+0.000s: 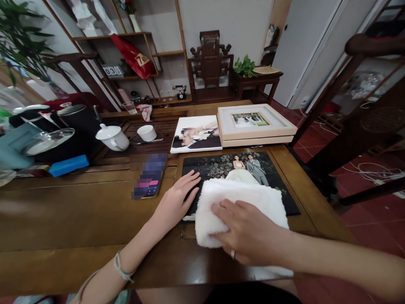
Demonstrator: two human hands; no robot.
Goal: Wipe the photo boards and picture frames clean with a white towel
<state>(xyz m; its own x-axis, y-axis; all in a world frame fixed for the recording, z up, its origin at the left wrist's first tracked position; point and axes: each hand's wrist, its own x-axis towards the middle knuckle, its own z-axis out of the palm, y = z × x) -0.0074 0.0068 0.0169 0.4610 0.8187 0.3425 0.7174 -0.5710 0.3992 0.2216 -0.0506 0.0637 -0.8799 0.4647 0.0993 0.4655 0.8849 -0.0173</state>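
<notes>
A dark photo panel (pixel 211 169) showing a couple in wedding clothes lies flat on the wooden table in front of me. Over its lower part is a thick white fluffy cloth (pixel 262 201). My right hand (pixel 243 230) presses down on the cloth with bent fingers gripping its left half. My left hand (pixel 179 195) lies with fingers stretched out on the left edge of the panel, holding nothing. Part of the panel is hidden under the cloth.
Behind the panel lie a white photo canvas (pixel 185 146) and stacked light wood frames (pixel 277 122). A phone (pixel 149 180) is left of my left hand. Farther left are a white cup (pixel 146 133), a lidded white bowl (pixel 112 138) and a blue block (pixel 69 165). A dark wooden chair (pixel 351 133) stands right.
</notes>
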